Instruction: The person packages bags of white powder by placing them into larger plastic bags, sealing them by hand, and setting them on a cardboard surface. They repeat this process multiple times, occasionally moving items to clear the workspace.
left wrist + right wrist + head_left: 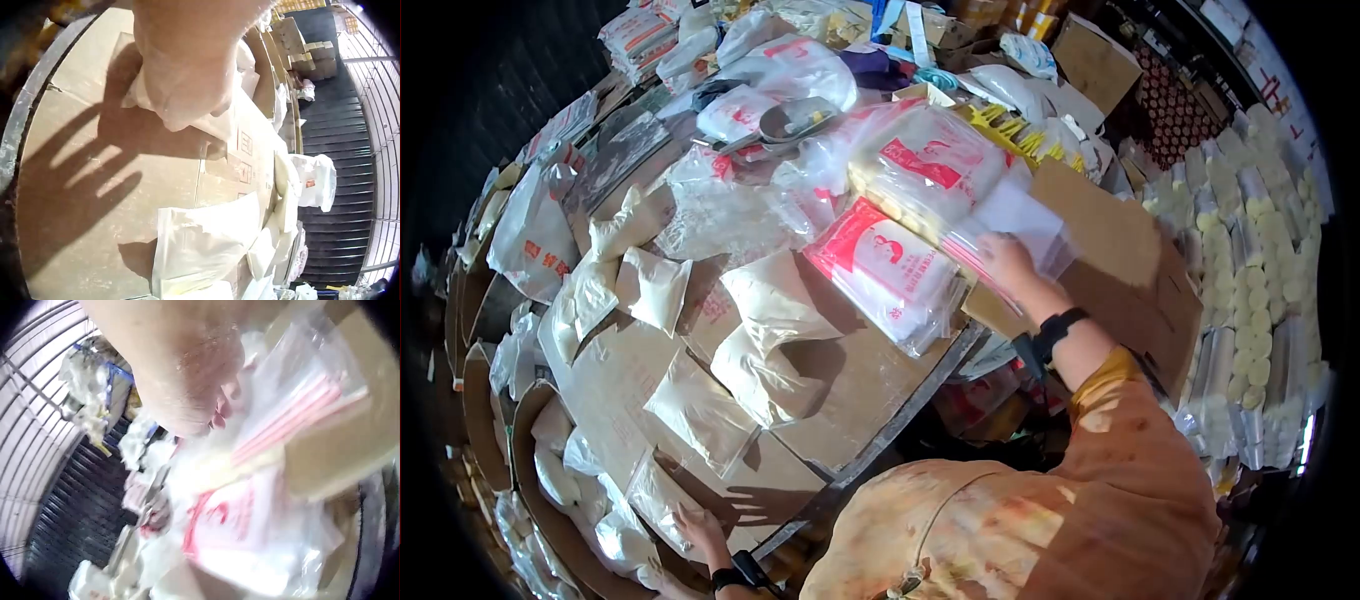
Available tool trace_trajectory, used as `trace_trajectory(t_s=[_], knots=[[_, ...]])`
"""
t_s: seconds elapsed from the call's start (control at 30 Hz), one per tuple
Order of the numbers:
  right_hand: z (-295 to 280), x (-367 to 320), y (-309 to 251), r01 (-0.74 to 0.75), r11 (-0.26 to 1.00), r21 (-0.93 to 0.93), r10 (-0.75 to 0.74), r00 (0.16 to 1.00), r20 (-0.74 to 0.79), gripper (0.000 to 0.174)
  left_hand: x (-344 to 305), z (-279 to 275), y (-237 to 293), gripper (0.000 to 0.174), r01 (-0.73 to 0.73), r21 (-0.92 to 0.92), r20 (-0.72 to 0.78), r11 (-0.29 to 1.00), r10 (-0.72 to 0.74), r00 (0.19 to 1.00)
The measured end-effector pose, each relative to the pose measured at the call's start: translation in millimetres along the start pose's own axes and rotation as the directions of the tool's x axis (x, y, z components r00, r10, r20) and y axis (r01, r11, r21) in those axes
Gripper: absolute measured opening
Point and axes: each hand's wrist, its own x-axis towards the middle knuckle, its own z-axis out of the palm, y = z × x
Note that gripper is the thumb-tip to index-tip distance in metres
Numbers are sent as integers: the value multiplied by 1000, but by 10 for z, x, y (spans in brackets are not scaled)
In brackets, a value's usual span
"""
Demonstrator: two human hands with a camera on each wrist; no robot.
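Observation:
At the near left of the cardboard-covered surface, my left hand (695, 528) rests on a filled pale bag (657, 497), fingers spread. The left wrist view shows the back of this hand (187, 81) over the bag and a shadow of spread fingers. My right hand (1008, 262) touches a stack of flat clear bags with red stripes (972, 262), beside a red-and-white printed pack (890, 268). In the right wrist view the right hand (187, 375) has bent fingers by the striped bags (294, 425); whether they pinch one is hidden.
Several filled pale bags (775, 300) lie on the cardboard (615, 385). A larger printed bundle (930, 160) stands behind the pack, with a cardboard box (1115, 240) at its right. Stacked wrapped rolls (1250, 300) are at the far right, open cartons (525, 440) at the left.

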Motion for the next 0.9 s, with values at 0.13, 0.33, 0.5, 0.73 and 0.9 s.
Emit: trace_trajectory(t_s=[0.13, 0.33, 0.5, 0.73, 0.9], knots=[[115, -74, 768, -1, 978, -207, 5, 1000, 19, 23, -16, -26, 162, 61, -97, -268, -71, 959, 81, 994], [152, 62, 1132, -153, 988, -12, 151, 961, 230, 21, -128, -350, 1149, 45, -241, -524, -59, 817, 247, 967], [-36, 216, 1501, -169, 985, -22, 170, 981, 97, 28, -413, -447, 1913, 35, -147, -594, 100, 791, 254, 962], [-1113, 390, 231, -197, 973, 119, 223, 939, -264, 27, -859, -945, 2797, 28, -336, -647, 166, 684, 557, 813], [-305, 305, -242, -89, 36, 995, -165, 982, 94, 18, -1120, -991, 3310, 29, -98, -953, 130, 286, 681, 720]])
